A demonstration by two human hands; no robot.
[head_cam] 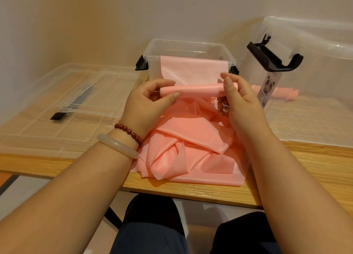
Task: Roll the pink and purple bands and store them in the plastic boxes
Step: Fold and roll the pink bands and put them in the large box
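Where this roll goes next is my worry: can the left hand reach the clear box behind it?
Probably yes. The left hand, pinching the roll, is just before the clear box, which is lidless; only the pink band draped over its near rim lies between.

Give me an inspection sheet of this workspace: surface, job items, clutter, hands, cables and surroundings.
Surface: wooden table, bare at front edge.
Job's things: pink band partly rolled, its free end draped over the front rim of the open clear box; loose pink pile in front; a rolled pink band seen through the larger clear box on the right; no purple band seen.
Clutter: clear lid lying flat, left.
Hands: left hand and right hand each pinch one end of the roll.
Cables: nothing seen.
Surroundings: plain wall behind.
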